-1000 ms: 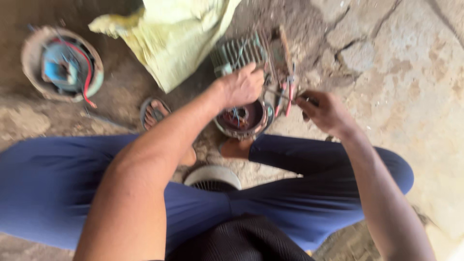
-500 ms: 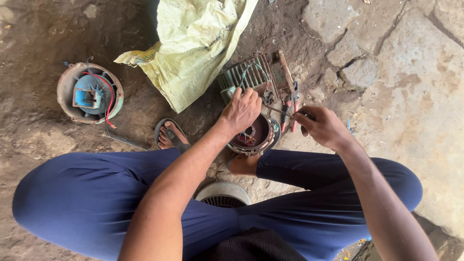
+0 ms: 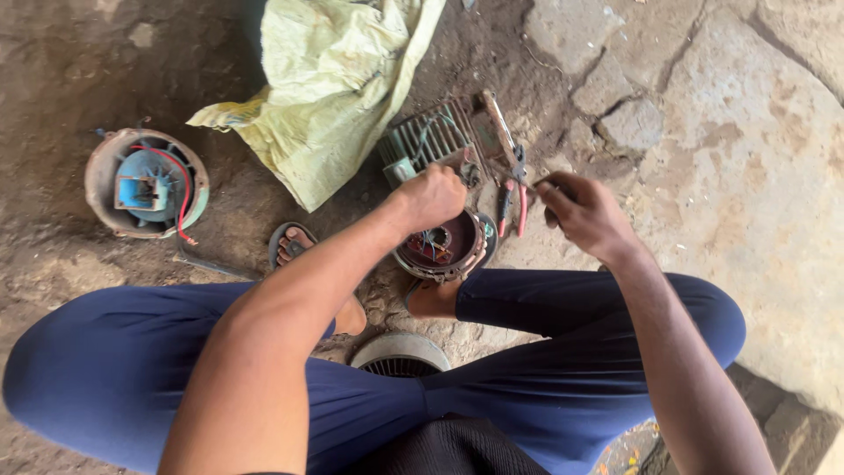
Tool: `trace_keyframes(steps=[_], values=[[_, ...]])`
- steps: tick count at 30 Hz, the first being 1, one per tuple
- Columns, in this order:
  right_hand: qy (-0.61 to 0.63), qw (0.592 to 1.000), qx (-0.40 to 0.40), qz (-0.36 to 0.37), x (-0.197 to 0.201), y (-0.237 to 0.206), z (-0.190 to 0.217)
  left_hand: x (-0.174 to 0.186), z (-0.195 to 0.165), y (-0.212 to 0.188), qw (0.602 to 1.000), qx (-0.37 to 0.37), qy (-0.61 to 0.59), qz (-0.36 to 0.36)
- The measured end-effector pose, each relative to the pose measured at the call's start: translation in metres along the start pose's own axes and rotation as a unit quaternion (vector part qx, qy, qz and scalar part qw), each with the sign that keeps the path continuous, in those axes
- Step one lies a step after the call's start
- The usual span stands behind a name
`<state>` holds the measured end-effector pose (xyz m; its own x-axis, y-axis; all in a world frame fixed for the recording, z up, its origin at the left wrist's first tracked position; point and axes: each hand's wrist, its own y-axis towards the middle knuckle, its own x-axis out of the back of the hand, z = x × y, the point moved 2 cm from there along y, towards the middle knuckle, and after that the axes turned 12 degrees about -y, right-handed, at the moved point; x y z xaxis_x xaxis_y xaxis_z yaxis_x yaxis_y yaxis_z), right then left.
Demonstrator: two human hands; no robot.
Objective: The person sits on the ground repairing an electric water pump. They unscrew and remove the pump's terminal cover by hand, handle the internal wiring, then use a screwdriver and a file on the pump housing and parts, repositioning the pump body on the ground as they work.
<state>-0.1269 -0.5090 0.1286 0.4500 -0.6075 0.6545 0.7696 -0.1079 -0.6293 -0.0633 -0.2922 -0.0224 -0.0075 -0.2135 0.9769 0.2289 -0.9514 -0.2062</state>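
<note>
Fingers (image 3: 444, 180) of your left hand (image 3: 432, 195) are curled tight over the rim of the small round motor (image 3: 440, 248), pinching its upper edge, while your right hand (image 3: 587, 214) closes its fingers on the handles of the red-handled pliers (image 3: 512, 189).

Since 1 second ago little has shifted in the grip itself: both hands sit where they sat, left on the motor, right at the pliers. The view has slid down and right, so the ground and the sack now fill more of the top. That steadiness suggests you are in the middle of 1 fiddly step at the motor's edge, not between steps.

The motor rests on the dirt floor (image 3: 79, 62) between your feet, touching the finned grey housing (image 3: 435, 136) behind it. Its open bowl holds copper-coloured windings and a few thin wires.

At far left a second round casing (image 3: 145, 185) lies open; inside sits a blue part with a red wire looping over the rim. A ribbed pale cap (image 3: 397, 354) lies between your knees; what it holds you cannot tell. A yellow-green sack (image 3: 338, 79) lies crumpled above.
</note>
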Motion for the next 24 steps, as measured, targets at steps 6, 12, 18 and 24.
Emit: trace_keyframes(steps=[6, 12, 18, 24], values=[[0.137, 0.99, -0.03, -0.028, 0.012, 0.0, -0.008, 0.004, 0.002, -0.006, 0.985, 0.113, -0.096, -0.088], [0.156, 0.987, -0.006, -0.039, 0.014, -0.004, 0.002, 0.007, 0.001, -0.019, 0.954, 0.19, -0.14, -0.184], [-0.111, 0.992, 0.058, 0.0, -0.01, -0.007, 0.014, 0.001, -0.002, -0.031, 0.856, 0.232, -0.407, -0.22], [-0.218, 0.963, 0.159, -0.005, -0.04, 0.02, 0.043, -0.002, -0.005, -0.038, 0.8, 0.189, -0.464, -0.33]])
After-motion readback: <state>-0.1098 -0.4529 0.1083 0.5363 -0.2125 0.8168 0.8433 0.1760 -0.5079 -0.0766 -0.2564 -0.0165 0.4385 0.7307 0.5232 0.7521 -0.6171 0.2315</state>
